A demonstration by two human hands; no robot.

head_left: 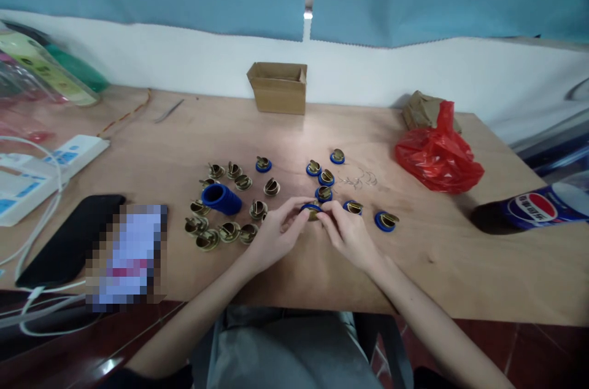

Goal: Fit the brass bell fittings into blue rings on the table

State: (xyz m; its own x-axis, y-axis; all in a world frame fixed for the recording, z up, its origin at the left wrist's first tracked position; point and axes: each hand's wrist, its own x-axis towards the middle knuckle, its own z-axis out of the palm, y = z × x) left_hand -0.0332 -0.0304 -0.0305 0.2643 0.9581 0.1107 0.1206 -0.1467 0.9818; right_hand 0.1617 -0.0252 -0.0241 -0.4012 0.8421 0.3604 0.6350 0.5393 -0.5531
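Observation:
My left hand (281, 231) and my right hand (346, 231) meet over the table, fingers closed on a round brass-coloured piece with a blue ring (311, 211). Thumbs and fingertips pinch it from both sides, hiding part of its rim. Several similar brass pieces with blue rings (385, 221) lie beyond and to the right of my hands. To the left, several brass pieces without a blue ring (229, 231) stand around a tipped stack of blue rings (221, 199). One bare brass piece (257, 210) is close to my left hand.
Thin clear curls (359, 178) lie right of centre. A cardboard box (280, 94) stands against the wall. At right are a tied red plastic bag (439, 156) and a cola bottle on its side (529, 208). Two phones, a black one (69, 238) nearest the white cables, lie left.

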